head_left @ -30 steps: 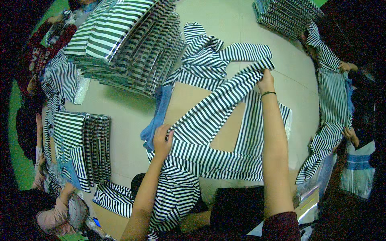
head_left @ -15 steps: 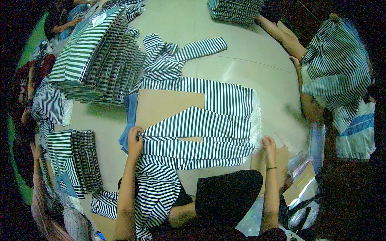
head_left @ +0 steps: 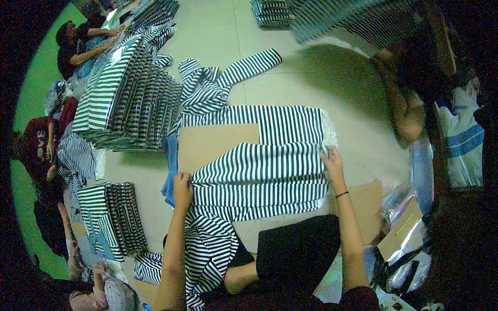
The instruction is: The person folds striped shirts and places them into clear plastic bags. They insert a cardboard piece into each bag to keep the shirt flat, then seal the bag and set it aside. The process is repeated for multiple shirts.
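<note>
Striped shirt (head_left: 259,171), soft knit cloth in black and white bands, lies flat on the pale floor (head_left: 223,36) just in front of the person's knees, folded into a rough rectangle over a stiff brown cardboard sheet (head_left: 218,142). One sleeve is laid across the body as a long horizontal strip; the hem end trails down over the person's lap in loose folds. A thin clear plastic edge (head_left: 328,127) shows crinkled at the shirt's right side.

The left hand (head_left: 182,189) presses on the left end of the folded strip, fingers curled down onto the cloth; whether its grip pinches the fabric or only rests on it cannot be told. The right hand (head_left: 332,161), a dark band at the wrist, has its grip closed on the right edge of the strip, fingertips hidden by the fold.

A blue cloth (head_left: 170,171) peeks out from under the cardboard's left edge, mostly covered. Another striped garment (head_left: 218,83) lies crumpled beyond the cardboard, one sleeve stretched toward the upper right. Glossy bagged stacks of folded striped shirts (head_left: 129,103) fan out on the left, a smaller stack (head_left: 116,217) nearer. Another person's arm (head_left: 399,98) at the upper right is blurred, and a lifted striped cloth (head_left: 353,20) above it is cut off by the frame.
</note>
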### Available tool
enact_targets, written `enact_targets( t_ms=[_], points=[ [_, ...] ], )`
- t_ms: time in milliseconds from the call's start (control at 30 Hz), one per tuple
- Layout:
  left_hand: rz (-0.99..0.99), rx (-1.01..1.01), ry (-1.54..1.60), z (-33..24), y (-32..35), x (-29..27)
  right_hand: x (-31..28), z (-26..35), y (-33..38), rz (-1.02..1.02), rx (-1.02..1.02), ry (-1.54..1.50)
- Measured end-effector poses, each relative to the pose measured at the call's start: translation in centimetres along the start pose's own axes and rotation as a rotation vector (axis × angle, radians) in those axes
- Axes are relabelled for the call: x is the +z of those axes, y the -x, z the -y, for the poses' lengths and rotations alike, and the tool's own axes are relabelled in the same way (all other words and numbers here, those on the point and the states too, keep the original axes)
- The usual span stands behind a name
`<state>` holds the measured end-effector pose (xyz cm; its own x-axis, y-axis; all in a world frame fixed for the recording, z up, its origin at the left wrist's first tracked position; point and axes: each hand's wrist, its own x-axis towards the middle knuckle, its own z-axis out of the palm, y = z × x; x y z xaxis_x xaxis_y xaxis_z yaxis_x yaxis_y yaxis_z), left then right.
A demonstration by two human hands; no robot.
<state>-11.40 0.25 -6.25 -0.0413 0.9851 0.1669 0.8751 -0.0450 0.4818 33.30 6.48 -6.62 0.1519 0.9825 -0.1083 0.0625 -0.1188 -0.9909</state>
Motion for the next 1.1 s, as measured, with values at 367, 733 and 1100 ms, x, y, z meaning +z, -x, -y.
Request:
enact_targets(
  t_ms=[367,733,1100],
  points=[
    [-0.018,-0.087,-0.177,-2.6,-0.1,-0.1,-2.2,1.6,3.6,0.203,-0.047,0.65],
    [0.055,-0.042,-0.289,-3.9,-0.8,4.4,-4.6,3.7,3.7,0.173,-0.027,1.37],
    [0.129,-0.039,-0.312,-3.6,-4.6,5.3,6.3,4.0,-11.0,0.377,-0.373,0.997]
  ],
)
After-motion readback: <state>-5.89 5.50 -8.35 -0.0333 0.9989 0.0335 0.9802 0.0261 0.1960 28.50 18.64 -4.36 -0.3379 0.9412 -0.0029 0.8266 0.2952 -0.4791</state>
